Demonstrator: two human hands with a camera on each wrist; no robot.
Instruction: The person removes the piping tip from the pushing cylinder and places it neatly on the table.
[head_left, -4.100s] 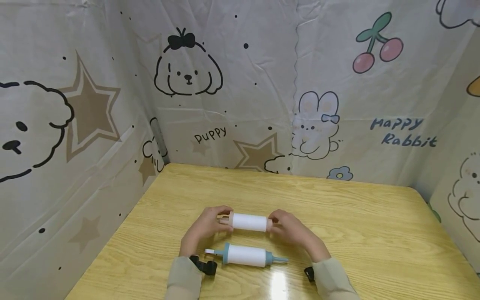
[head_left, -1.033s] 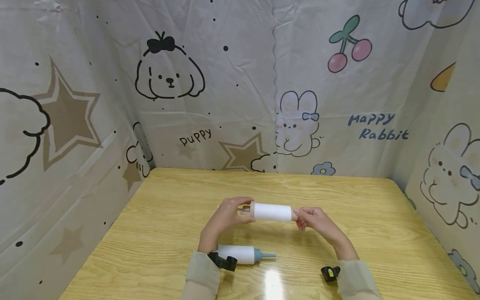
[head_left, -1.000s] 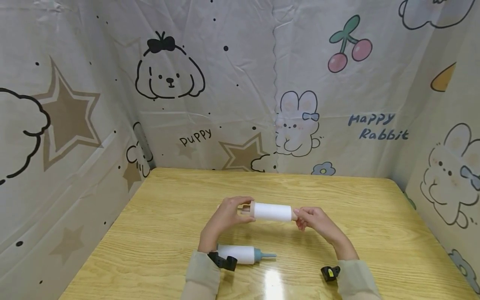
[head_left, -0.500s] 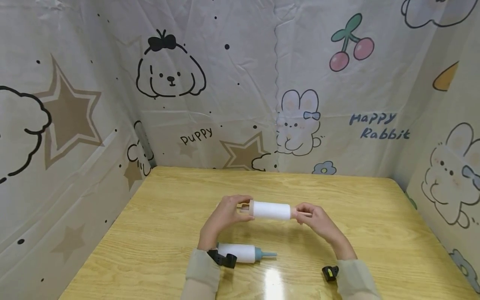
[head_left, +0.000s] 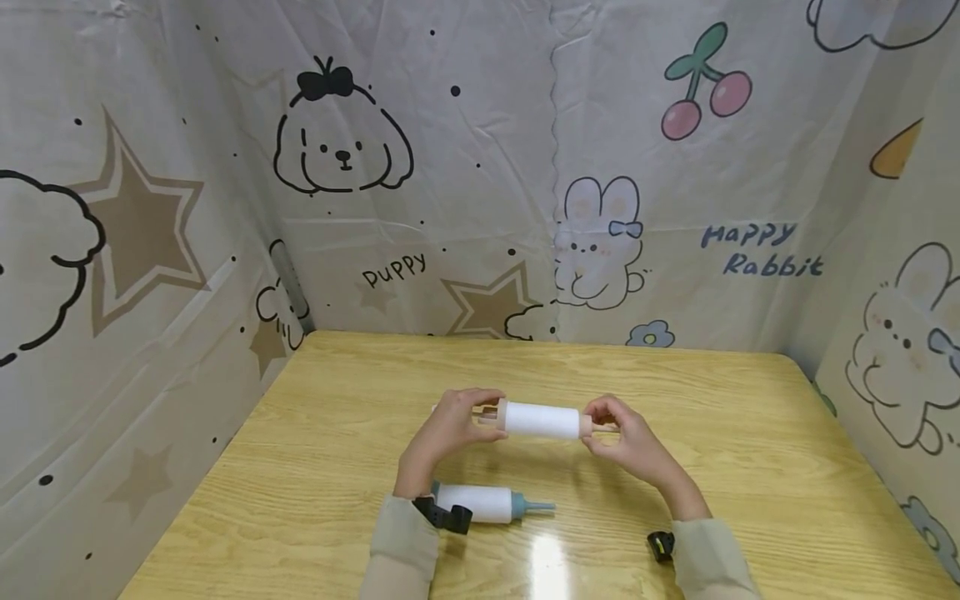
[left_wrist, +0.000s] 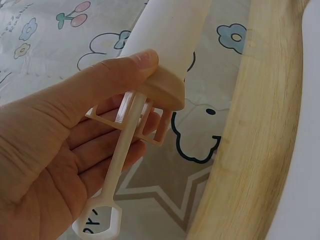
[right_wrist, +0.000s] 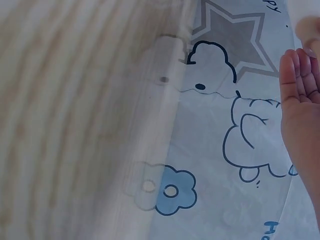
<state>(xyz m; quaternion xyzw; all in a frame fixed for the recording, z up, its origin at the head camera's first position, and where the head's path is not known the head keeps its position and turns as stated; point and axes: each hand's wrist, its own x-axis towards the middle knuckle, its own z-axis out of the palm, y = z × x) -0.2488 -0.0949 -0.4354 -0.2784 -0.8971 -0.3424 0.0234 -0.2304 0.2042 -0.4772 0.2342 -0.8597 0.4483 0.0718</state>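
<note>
A balloon hand pump with a white barrel (head_left: pixel 542 421) and beige end pieces is held level above the table, between both hands. My left hand (head_left: pixel 450 429) grips its handle end, the thumb lying on the beige collar (left_wrist: pixel 165 91) and the fingers behind the open grip frame. A pale plunger rod (left_wrist: pixel 125 145) with a ring end runs past the palm. At the other end my right hand (head_left: pixel 626 437) pinches the nozzle collar, and the thin nozzle (head_left: pixel 606 429) points toward the palm. In the right wrist view that hand (right_wrist: pixel 300 95) shows only at the edge.
A second pump (head_left: pixel 483 504), white with blue ends, lies on the wooden table (head_left: pixel 337 467), its left end hidden behind the left wrist camera (head_left: pixel 450 517). Printed fabric (head_left: pixel 495 208) surrounds the table at the back and sides.
The beige pump has risen off the table and shifted right with both hands. The right fingers have changed their hold around the nozzle end, and the nozzle now shows.
</note>
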